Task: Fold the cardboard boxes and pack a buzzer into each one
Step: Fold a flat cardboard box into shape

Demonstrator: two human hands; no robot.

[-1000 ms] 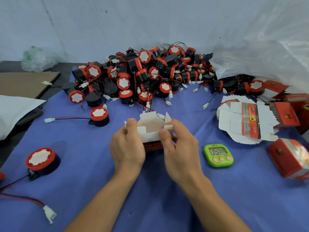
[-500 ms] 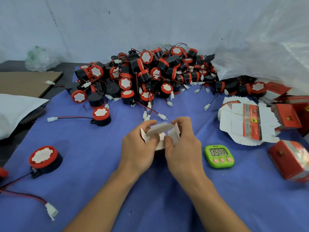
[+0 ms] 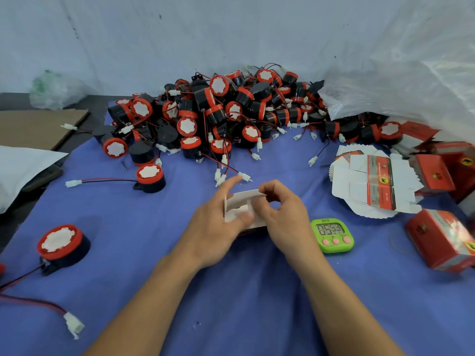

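Both hands met over the middle of the blue-covered counter (image 3: 123, 217), with a small cardboard box (image 3: 244, 200) between them, its white inner flaps showing and a strip of red at its base. The left hand (image 3: 214, 229) gripped the box from the left, fingers curled round its side. The right hand (image 3: 284, 217) pinched the top flap with thumb and forefinger; motion blur made the exact fold hard to read, though the flap seemed bent over the opening.

Behind the hands lay a big pile of buzzers (image 3: 218, 114), red and black with trailing wires. A loose buzzer (image 3: 61, 246) sat well to the left. A green timer (image 3: 332, 235) rested just beside the right hand, a stack of flat boxes (image 3: 372, 186) lay further right, and a folded red box (image 3: 440, 240) stood near the counter's right edge.
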